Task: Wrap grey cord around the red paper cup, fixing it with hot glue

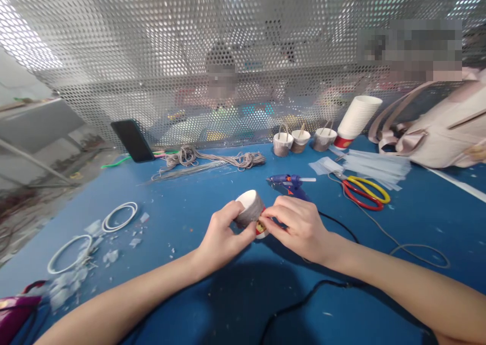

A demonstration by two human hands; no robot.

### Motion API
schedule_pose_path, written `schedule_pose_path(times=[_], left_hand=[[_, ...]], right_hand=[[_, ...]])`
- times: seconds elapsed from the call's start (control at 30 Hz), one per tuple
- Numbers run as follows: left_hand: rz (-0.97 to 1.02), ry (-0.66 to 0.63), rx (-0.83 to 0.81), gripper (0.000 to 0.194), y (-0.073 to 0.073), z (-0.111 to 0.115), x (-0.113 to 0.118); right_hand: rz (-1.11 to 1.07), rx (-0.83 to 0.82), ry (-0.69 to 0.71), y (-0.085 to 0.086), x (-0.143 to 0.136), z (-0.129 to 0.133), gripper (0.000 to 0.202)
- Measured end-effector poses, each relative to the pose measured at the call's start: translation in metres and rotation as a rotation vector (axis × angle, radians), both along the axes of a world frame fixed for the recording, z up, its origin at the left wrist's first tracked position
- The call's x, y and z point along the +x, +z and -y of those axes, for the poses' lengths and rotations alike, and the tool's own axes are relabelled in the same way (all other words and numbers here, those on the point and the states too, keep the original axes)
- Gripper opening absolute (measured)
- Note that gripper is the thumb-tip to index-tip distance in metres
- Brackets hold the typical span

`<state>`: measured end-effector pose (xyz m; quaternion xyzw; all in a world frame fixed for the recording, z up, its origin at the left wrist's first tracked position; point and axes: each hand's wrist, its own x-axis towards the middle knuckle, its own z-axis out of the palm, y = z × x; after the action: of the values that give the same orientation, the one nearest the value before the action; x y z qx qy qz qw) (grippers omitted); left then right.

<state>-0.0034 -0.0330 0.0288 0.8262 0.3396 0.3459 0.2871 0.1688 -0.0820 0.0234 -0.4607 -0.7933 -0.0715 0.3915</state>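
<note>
Near the middle of the table, a paper cup [251, 207] is tilted, its white mouth facing up and away. Grey cord is wound around its upper part, while a red printed band shows lower down. My left hand [227, 229] grips the cup from the left, thumb and fingers around its side. My right hand [298, 226] is closed in a pinch against the red band; a thin grey cord runs out beneath it, though the fingertips hide most of what they pinch. Just beyond that hand lies a blue glue gun [286, 181] with a clear stick in its back.
Behind stand several cord-wrapped cups [283, 145] and a stack of paper cups [357, 119]. Scissors [364, 193] and glue sticks [375, 166] lie right. Grey cord bundles [212, 157], a phone [132, 141] and white rings [120, 217] are left. A perforated metal screen [170, 46] borders the table.
</note>
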Motion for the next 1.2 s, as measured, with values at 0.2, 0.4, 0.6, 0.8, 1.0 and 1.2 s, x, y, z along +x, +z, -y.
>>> schedule_pose_path(times=[0.2, 0.4, 0.6, 0.8, 1.0, 1.2], left_hand=[[-0.007, -0.002, 0.005, 0.015, -0.0021, -0.0006, -0.0015], [-0.026, -0.044, 0.057, 0.011, -0.0029, -0.0016, -0.0028], [-0.013, -0.022, 0.083, 0.021, -0.0058, -0.0022, -0.0027], [-0.001, -0.001, 0.088, 0.023, -0.0056, -0.0029, -0.0035], [-0.007, -0.001, 0.076, 0.022, -0.0061, -0.0025, -0.0039], [-0.016, -0.009, 0.056, 0.025, -0.0082, -0.0022, -0.0038]], right_hand=[[-0.128, -0.083, 0.007, -0.0006, -0.0029, 0.0006, 0.017], [-0.161, -0.124, 0.002, -0.0022, -0.0043, 0.0011, 0.017], [-0.229, -0.207, 0.003, -0.0014, -0.0047, 0.0009, 0.016], [-0.226, -0.201, 0.038, -0.0006, -0.0035, 0.0014, 0.016], [-0.208, -0.167, 0.022, -0.0006, -0.0034, 0.0023, 0.016], [-0.206, -0.168, 0.016, -0.0015, -0.0037, 0.0025, 0.016]])
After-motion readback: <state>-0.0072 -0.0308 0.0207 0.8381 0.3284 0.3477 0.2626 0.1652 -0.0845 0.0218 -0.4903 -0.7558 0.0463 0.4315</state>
